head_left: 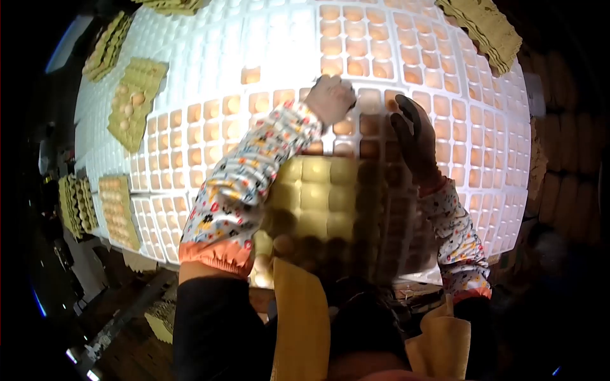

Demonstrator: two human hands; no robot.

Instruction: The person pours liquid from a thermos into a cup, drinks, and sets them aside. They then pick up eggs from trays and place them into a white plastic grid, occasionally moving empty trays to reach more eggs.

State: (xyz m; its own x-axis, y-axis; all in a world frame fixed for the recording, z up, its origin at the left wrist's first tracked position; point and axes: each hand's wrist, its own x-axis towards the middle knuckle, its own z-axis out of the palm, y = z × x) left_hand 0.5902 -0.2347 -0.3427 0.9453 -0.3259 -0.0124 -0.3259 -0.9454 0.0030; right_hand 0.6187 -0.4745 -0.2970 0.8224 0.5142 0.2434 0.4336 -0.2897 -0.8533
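Note:
My left hand [330, 100], in a thin glove, is curled with its fingers pointing down over the white plastic egg trays [286, 47]. Whatever it holds is hidden beneath the fingers. To its right, my right hand [416, 140], also gloved, hovers over the trays with thumb and fingers apart, and nothing shows between them. Brown eggs [343, 127] sit in the tray cells below and between both hands. Close to my body is a yellowish pulp egg tray [318, 197]. Its far cells are brightly lit, while its near part lies in shadow with eggs [284, 244] at the left edge.
Light shines through the trays covering the table. Several are filled with eggs; those at the back left show bare cells. A pulp tray [136, 82] with a few eggs and a fuller one [115, 206] lie at left. Stacked pulp trays [486, 28] stand back right.

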